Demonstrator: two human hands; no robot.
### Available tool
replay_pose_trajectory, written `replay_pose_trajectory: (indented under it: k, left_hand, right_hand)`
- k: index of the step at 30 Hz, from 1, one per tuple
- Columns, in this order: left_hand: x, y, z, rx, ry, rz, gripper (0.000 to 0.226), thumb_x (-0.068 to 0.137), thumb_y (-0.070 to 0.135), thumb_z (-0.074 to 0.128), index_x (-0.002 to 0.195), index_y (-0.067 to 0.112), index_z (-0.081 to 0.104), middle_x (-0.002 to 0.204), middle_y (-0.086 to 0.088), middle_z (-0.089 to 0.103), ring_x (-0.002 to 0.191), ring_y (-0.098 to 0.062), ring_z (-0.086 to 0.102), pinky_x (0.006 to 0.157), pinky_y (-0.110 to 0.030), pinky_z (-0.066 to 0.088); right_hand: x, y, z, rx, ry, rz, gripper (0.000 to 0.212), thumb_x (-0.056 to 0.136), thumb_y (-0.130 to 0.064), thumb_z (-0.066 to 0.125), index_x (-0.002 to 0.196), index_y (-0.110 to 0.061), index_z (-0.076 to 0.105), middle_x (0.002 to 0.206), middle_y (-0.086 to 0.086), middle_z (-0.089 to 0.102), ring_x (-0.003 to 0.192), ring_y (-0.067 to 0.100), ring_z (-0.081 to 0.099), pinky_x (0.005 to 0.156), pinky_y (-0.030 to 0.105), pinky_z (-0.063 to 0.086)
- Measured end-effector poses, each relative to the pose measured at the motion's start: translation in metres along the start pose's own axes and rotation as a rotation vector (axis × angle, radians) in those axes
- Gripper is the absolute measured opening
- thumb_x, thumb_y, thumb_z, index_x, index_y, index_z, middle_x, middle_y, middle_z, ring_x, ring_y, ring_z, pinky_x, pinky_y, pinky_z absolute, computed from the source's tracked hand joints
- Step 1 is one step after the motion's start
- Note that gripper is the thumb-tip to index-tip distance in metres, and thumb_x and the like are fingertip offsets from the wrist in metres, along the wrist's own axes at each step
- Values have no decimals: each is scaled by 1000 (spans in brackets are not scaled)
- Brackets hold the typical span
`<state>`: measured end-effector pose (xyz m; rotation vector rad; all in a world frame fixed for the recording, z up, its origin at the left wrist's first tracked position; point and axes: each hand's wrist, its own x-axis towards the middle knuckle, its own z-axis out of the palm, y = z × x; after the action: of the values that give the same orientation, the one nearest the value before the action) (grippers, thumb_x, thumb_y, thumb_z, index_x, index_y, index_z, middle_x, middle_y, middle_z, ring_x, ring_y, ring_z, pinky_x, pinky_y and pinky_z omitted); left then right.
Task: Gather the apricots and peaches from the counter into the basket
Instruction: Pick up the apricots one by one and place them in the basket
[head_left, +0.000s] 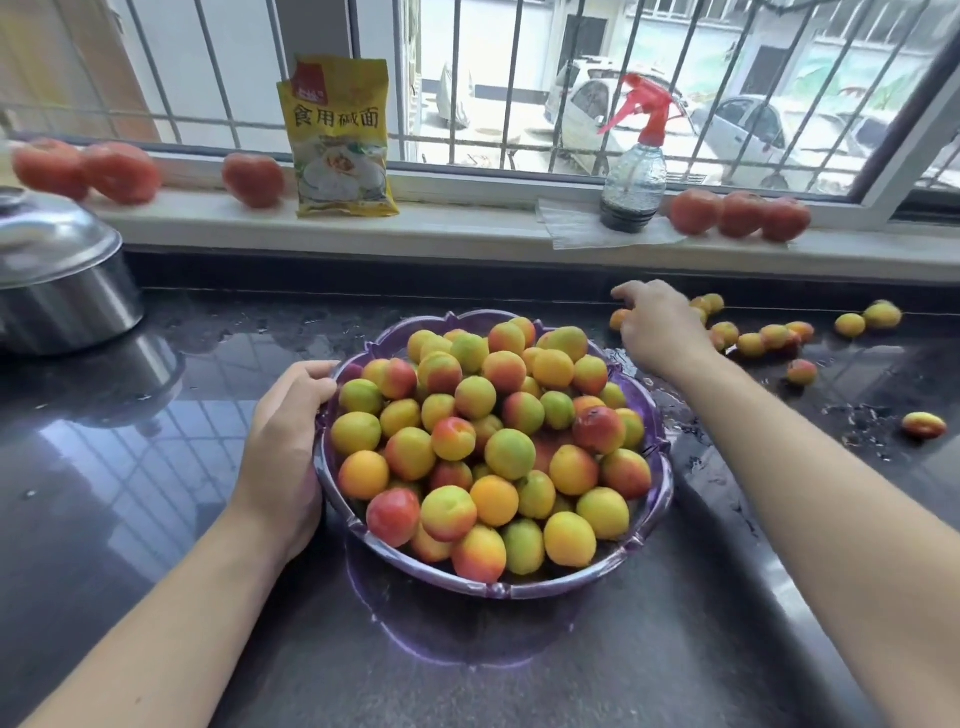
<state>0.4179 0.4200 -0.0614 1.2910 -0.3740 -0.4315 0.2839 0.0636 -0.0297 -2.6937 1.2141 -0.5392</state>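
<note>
Dark counter (130, 467) bears basket (662, 462), loose fruit (774, 336), pot (67, 291).

A purple basket (655, 431) full of fruit (493, 441) stands on the dark wet counter (130, 493). The left hand (283, 457) grips its left rim. The right hand (657, 327) reaches to the far right, fingers curled over one loose fruit (618, 318); more loose fruits (769, 338) lie just beside it.

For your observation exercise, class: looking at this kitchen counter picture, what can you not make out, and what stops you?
- Head view: what the right hand grips, if anything; its back hides the fingertips and nearby loose fruit.
- Fruit deep in the purple basket: covered by the top layer.
- The steel pot: cut off by the left edge.
- Fingers of the left hand: partly behind the basket rim.
</note>
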Motion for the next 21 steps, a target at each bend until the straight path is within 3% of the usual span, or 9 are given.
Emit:
replay_pose_trajectory:
  k: [3,6,9,11,14,17,21]
  left_hand:
    - [0,0,1,-31,10,-5,21,101,18,51,105,11,70,94,-10,77,87,-22,73,87,-49,57]
    - [-1,1,2,-48,-1,-12,28,91,26,55,108,10,69,97,-13,76,91,-25,71,89,-50,56]
    - [-1,2,2,-44,-14,-16,34,84,29,56,108,9,69,96,-11,76,89,-23,72,87,-50,58]
    - [-2,3,3,-43,-16,-13,35,84,29,55,109,8,69,96,-11,76,89,-24,72,88,-51,57]
    - [-2,4,3,-38,-20,-6,37,84,30,55,110,6,69,97,-12,76,91,-25,71,89,-53,57]
    - [-2,3,3,-48,-13,0,34,85,28,56,108,8,70,94,-9,77,88,-22,72,86,-49,57]
    - [-2,1,1,-53,-9,-8,29,85,29,58,103,13,73,94,-7,79,86,-19,75,79,-42,59]
  right_hand:
    - [11,-1,15,-282,-129,-51,61,91,-7,55,148,-26,45,147,10,43,119,43,54,76,42,41]
    - [10,2,24,-421,-110,-86,48,91,-8,60,138,-19,52,130,14,49,108,42,58,67,41,36]
    - [8,8,25,-358,-28,-187,39,92,-10,62,130,-17,58,121,13,53,99,41,61,64,39,40]
    - [6,9,16,-118,35,-199,34,94,-18,61,128,-18,62,121,10,59,104,38,61,78,40,48]
    - [-4,-7,-17,419,141,-11,30,90,-30,69,118,-19,69,111,6,70,100,28,65,88,39,52]
    - [-30,-30,-63,1056,54,95,32,84,-31,78,111,-18,68,109,5,71,101,27,70,91,44,59]
    - [-69,-60,-106,1663,-178,-95,34,86,-6,77,116,-3,61,102,11,70,105,29,69,98,38,54]
